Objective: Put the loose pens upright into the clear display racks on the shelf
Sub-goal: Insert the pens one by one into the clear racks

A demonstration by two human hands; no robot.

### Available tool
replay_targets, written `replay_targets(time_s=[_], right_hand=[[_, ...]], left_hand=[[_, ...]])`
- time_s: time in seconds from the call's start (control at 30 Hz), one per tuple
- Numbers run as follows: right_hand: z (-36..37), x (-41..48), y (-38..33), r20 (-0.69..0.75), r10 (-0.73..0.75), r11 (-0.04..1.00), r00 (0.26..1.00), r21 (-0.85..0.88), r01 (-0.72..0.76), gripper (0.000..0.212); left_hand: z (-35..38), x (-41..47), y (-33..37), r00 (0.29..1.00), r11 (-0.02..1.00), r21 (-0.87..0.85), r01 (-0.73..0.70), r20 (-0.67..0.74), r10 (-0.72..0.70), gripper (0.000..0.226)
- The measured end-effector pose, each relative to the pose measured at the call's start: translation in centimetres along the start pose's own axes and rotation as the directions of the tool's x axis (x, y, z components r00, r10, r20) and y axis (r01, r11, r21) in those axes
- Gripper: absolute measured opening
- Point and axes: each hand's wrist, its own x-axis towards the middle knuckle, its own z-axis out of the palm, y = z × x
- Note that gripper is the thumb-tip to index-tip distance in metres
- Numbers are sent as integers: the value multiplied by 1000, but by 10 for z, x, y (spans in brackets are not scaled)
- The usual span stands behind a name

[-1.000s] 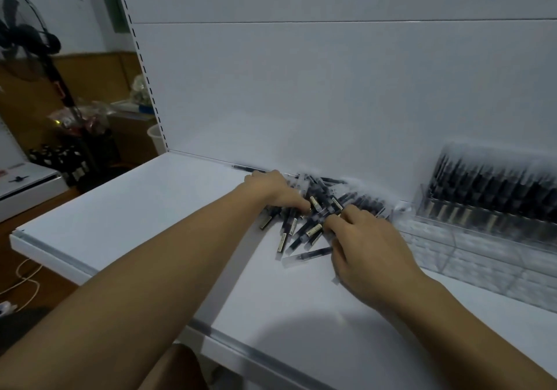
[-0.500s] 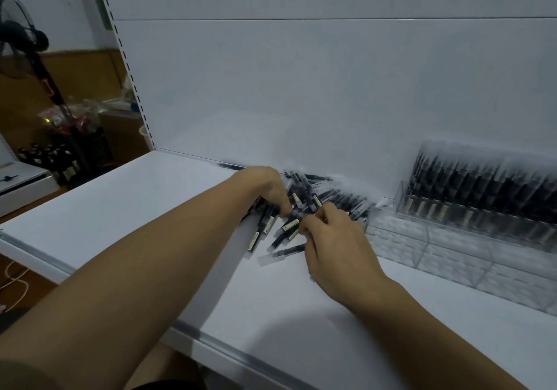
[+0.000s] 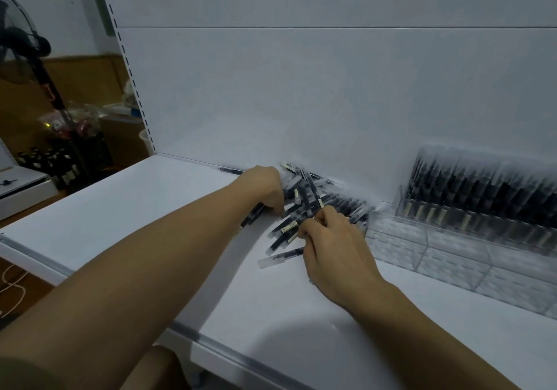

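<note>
I'm gripping loose pens (image 3: 304, 199) w/ both: L hand (image 3: 265, 189) curling over pile, R hand (image 3: 334, 248) pinching some nr clear rack (image 3: 452, 248).

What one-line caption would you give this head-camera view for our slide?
Left hand and right hand gather loose pens on a white shelf beside a partly filled clear display rack.

Dark loose pens (image 3: 304, 199) with clear caps lie flat, crisscrossed in a heap on the white shelf (image 3: 135, 208), under the fingers of the left hand (image 3: 265, 190) and right hand (image 3: 334, 248). Clear display racks (image 3: 452, 248) stand just right of the right hand, their back row holding upright pens (image 3: 482, 190).
</note>
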Motion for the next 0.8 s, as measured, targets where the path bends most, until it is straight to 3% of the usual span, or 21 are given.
replay_targets(time_s=[0.27, 0.8], right_hand=[[1, 3, 4, -3, -6, 1000, 1000, 9, 6, 22], [6, 3, 9, -18, -8, 1000, 1000, -8, 8, 21]], left_hand=[[-12, 4, -22, 995, 995, 91, -30, -97, 39, 26], [-15, -24, -121, 995, 997, -56, 48, -87, -52, 29]])
